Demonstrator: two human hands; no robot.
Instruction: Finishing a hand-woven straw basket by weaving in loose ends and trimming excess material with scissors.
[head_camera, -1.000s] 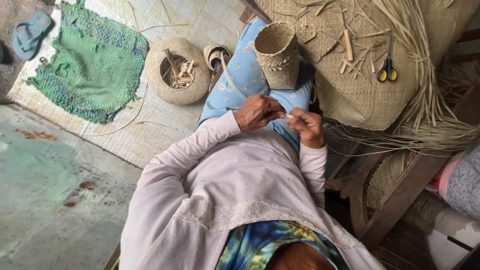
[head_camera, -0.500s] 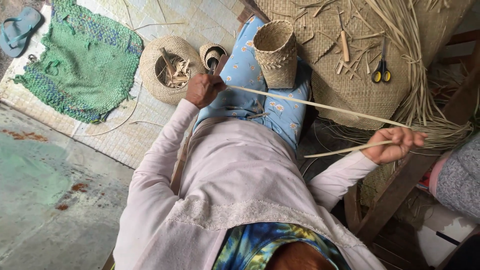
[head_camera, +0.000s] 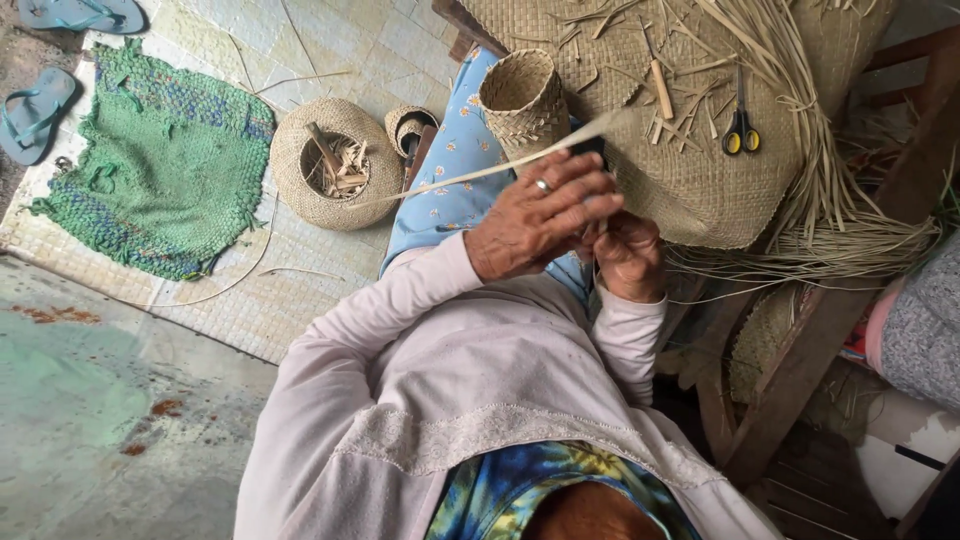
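Observation:
My left hand (head_camera: 540, 215), with a ring on one finger, is raised over my lap and closed on a long pale straw strip (head_camera: 450, 178). The strip runs down-left toward the round basket and up-right past a small dark object (head_camera: 590, 148) at my fingertips. Just behind and partly hidden by it, my right hand (head_camera: 628, 255) is closed around the same strip. Both hands touch each other. A small upright woven basket (head_camera: 523, 98) stands on my blue flowered skirt (head_camera: 440, 195), just beyond the hands.
A woven mat (head_camera: 690, 185) at the right carries yellow-handled scissors (head_camera: 740, 135), straw scraps and a loose straw bundle (head_camera: 830, 200). On the floor lie a round basket of scraps (head_camera: 335, 165), a green woven piece (head_camera: 160, 170) and blue sandals (head_camera: 40, 110). A person's grey sleeve (head_camera: 925, 320) shows far right.
My arms were spread wide, stretching the strip between them. Both hands have come back together above my lap, still gripping the strip.

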